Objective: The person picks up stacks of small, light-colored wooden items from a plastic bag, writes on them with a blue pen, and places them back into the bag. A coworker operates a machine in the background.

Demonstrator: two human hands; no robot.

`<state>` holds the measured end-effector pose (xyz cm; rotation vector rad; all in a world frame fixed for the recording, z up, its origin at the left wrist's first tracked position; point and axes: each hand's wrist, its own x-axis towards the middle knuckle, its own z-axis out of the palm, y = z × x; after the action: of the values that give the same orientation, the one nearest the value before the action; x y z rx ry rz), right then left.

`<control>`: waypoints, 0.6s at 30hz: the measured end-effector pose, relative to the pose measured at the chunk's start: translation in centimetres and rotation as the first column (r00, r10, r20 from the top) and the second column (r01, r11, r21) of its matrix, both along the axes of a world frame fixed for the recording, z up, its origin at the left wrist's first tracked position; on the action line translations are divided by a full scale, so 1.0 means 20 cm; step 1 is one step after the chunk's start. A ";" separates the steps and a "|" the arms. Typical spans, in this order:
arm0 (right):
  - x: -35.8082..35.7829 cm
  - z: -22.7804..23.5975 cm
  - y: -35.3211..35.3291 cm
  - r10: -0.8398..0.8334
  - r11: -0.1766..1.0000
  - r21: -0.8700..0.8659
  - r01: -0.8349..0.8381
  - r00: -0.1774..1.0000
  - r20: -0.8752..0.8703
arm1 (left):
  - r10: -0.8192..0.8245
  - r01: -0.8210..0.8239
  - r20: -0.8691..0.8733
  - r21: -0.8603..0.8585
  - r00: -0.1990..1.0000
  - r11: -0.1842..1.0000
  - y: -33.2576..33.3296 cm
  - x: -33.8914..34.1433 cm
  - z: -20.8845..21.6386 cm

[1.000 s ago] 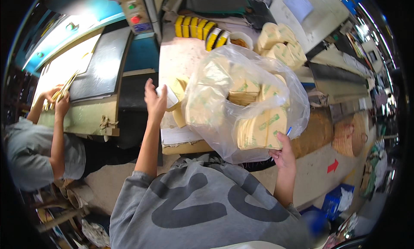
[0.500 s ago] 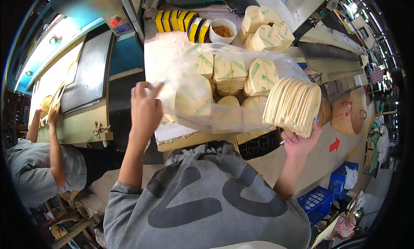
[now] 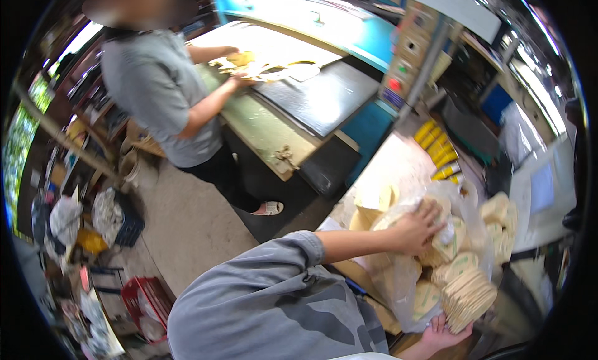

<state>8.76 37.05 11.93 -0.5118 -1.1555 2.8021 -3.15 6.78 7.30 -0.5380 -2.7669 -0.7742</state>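
In my right hand (image 3: pixel 443 336), at the lower right, is a stack of thin cream insole-like pads (image 3: pixel 468 299), gripped from below with the fingers around its end. My left hand (image 3: pixel 418 230) reaches across to a clear plastic bag (image 3: pixel 398 288). Its fingers are slightly blurred but look spread, resting over the bag and the bundles beneath. Several bundles of the same rounded cream pads (image 3: pixel 456 268) with green print lie inside the bag, partly hidden by the film and my hand.
More cream pads (image 3: pixel 498 220) stand beyond the bag, near yellow-and-black rolls (image 3: pixel 436 145). At left, a co-worker (image 3: pixel 165 92) handles cream pieces (image 3: pixel 246 64) on a bench with a black board (image 3: pixel 324 101). A red crate (image 3: pixel 149 304) sits on the floor.
The view has swung left, bringing the co-worker into fuller sight. My left hand has moved from the bag's left edge onto the bag over the bundles. The stack stays in my right hand.
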 end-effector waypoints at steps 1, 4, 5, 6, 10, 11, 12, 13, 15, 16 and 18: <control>-0.02 -0.01 0.02 -0.005 1.000 0.026 0.006 1.000 -0.018 | 0.012 -0.010 -0.028 0.081 1.000 0.997 0.01 -0.02 -0.01; -0.10 -0.03 -0.01 0.001 0.998 0.061 0.000 1.000 -0.017 | -0.034 0.038 -0.043 0.080 0.998 0.996 -0.02 -0.02 0.01; -0.13 -0.02 -0.05 0.015 0.998 0.058 -0.014 1.000 -0.006 | -0.065 0.066 -0.029 0.044 0.997 0.997 -0.04 -0.01 0.00; -0.15 -0.01 -0.09 0.026 0.998 0.055 -0.027 1.000 0.004 | -0.058 0.059 -0.023 0.049 0.998 0.997 -0.04 -0.01 0.00; -0.18 0.02 -0.18 0.048 0.997 0.057 -0.049 0.999 0.023 | -0.058 0.058 -0.008 0.073 0.998 0.996 -0.04 -0.03 -0.01; -0.18 0.04 -0.19 0.045 0.997 0.059 -0.047 0.999 0.028 | -0.061 0.062 -0.007 0.075 0.998 0.995 -0.04 -0.03 0.00; -0.17 0.05 -0.20 0.043 0.997 0.061 -0.045 0.999 0.032 | -0.072 0.071 0.005 0.083 0.997 0.994 -0.03 -0.03 0.00; -0.18 0.04 -0.20 0.050 0.997 0.059 -0.052 0.998 0.036 | -0.073 0.071 0.018 0.084 0.997 0.994 -0.04 -0.03 0.01; -0.20 0.04 -0.21 0.068 0.996 0.048 -0.070 0.997 0.046 | -0.066 0.063 0.035 0.075 0.997 0.995 -0.05 -0.02 0.02; -0.20 0.04 -0.22 0.069 0.996 0.048 -0.071 0.996 0.050 | -0.066 0.063 0.037 0.070 0.997 0.996 -0.05 -0.01 0.03; -0.20 0.06 -0.23 0.080 0.996 0.045 -0.083 0.995 0.061 | -0.053 0.051 0.020 0.067 0.998 0.996 -0.05 -0.01 0.03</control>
<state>4.78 32.46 13.14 -0.5598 -1.2794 2.8379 -3.37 5.69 7.82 -0.5939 -2.7458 -0.8857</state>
